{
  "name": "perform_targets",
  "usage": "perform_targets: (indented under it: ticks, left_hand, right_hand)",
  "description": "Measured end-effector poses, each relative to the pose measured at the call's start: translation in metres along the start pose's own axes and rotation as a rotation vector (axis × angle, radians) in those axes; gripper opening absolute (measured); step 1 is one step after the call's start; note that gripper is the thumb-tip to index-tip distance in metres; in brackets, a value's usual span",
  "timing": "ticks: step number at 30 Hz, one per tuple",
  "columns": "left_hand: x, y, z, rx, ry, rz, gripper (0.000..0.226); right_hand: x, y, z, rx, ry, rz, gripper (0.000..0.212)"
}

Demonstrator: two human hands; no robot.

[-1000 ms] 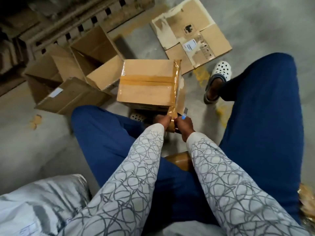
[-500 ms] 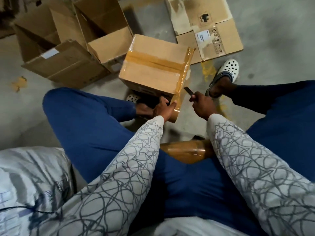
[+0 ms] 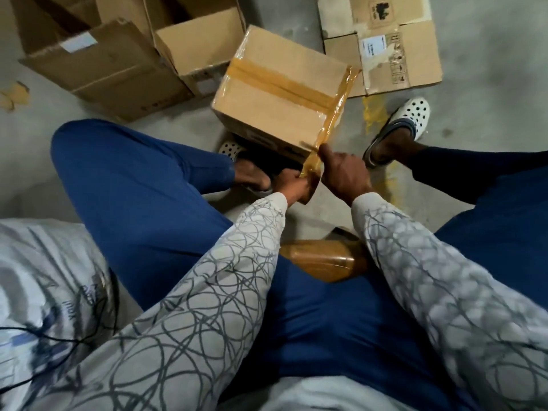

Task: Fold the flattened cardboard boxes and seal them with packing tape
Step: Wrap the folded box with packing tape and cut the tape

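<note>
Pinching tape in left hand grip, right hand grip unclear, thumb on box, open cartons behind

closed box on floor, open boxes left

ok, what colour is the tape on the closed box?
Translucent brown; the packing tape shows best in the head view.
</note>
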State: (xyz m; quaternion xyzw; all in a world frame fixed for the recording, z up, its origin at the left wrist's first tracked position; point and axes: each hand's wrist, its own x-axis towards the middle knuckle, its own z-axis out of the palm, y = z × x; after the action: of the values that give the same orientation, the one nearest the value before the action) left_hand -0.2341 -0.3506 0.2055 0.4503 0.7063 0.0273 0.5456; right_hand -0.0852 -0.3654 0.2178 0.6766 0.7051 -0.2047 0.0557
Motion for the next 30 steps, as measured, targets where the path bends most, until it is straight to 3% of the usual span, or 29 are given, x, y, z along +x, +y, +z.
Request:
perform_targets:
  ticks: [2, 4, 6, 8, 11, 12, 15, 19, 22, 26, 30]
  left_hand:
    - [-0.004, -0.005, 0.0, 0.075, -0.018, 0.003, 0.036]
    - [-0.003, -0.009, -0.001, 0.179, -0.036, 0.006, 0.037]
    - [-0.002, -0.01, -0.004, 0.212, -0.035, 0.007, 0.037]
    - [0.001, -0.012, -0.005, 0.19, -0.05, 0.009, 0.04]
    - [-0.008, -0.009, -0.003, 0.063, -0.081, 0.009, 0.037]
    - [-0.01, -0.009, -0.002, 0.013, -0.091, 0.022, 0.036]
    - [-0.019, 0.001, -0.007, -0.063, -0.163, 0.113, 0.041]
    - [-0.027, 0.017, -0.007, -0.053, -0.252, 0.219, 0.046]
    - [-0.031, 0.024, -0.005, -0.066, -0.248, 0.255, 0.045]
    - [-0.032, 0.028, -0.001, -0.064, -0.216, 0.275, 0.043]
    - [-0.04, 0.038, 0.004, -0.027, -0.22, 0.288, 0.039]
  right_hand:
    - [-0.016, 0.022, 0.023, -0.138, -0.388, 0.183, 0.03]
    - [-0.035, 0.039, 0.031, -0.128, -0.54, 0.342, 0.033]
    - [-0.036, 0.039, 0.02, 0.073, -0.478, 0.483, 0.039]
    - [-0.024, 0.037, 0.009, 0.412, -0.377, 0.69, 0.043]
    - [-0.013, 0.029, -0.012, 0.971, -0.177, 0.98, 0.033]
    - [-0.014, 0.028, -0.016, 1.136, -0.155, 1.008, 0.036]
    - [-0.014, 0.028, -0.025, 1.401, -0.135, 0.863, 0.038]
    - [-0.017, 0.029, -0.046, 1.489, -0.143, 0.517, 0.032]
    - [-0.029, 0.031, -0.053, 1.278, -0.06, 0.355, 0.035]
    - [-0.044, 0.025, -0.067, 0.771, 0.102, 0.368, 0.039]
    - [-0.051, 0.023, -0.07, 0.703, 0.168, 0.412, 0.026]
